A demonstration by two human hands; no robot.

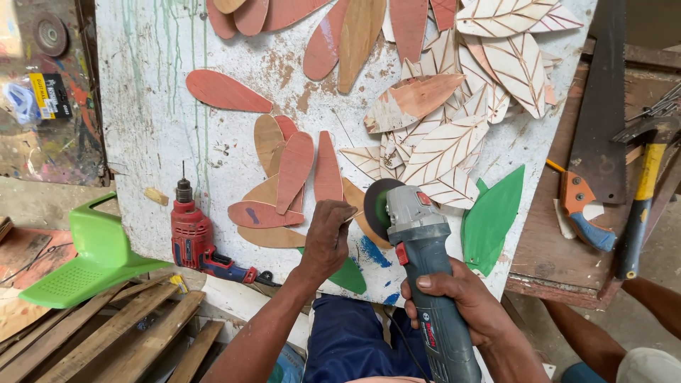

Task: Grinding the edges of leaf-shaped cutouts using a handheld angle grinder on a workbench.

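Right hand [464,301] fingers wrap shut around the grey angle grinder [425,269], its disc [376,206] just beside the left hand [326,237], whose fingers pinch a wooden leaf piece [349,213] against the white surface [156,128]. Grinding well likely means steadying the piece firmly, fingertips clear of the disc, with light edge contact.

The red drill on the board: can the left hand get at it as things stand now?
Probably not at once: the left hand grips a wooden leaf piece at the grinder. Once freed, the path to the red drill looks open.

Bare forearms, no sleeves – blue trousers [347,340]
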